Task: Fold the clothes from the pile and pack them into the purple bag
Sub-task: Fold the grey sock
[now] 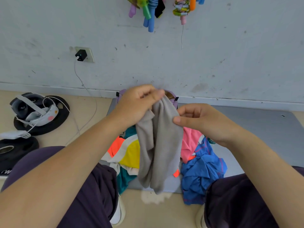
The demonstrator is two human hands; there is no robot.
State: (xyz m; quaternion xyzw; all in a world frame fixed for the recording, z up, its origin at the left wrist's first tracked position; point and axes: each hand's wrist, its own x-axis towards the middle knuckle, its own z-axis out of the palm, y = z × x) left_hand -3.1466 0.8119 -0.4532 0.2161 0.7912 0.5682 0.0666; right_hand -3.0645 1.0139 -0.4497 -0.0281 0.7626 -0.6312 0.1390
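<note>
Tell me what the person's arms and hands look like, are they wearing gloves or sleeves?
No gloves and no sleeves in view. The left hand and the right hand are bare, and both forearms are bare as far as the picture shows. No watch, ring or bracelet can be seen. The only clothing in view is dark purple trousers and light-coloured shoes.

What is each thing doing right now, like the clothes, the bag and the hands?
Grey garment: lifted, hanging unfolded from both hands.
Left hand: fingers pinch the garment's top.
Right hand: grips the garment's right edge.
Clothes pile: crumpled, unfolded, on the grey mat.
Purple bag: against the wall, mostly hidden; open or closed unclear.
Charger: plugged in, light on.
</note>
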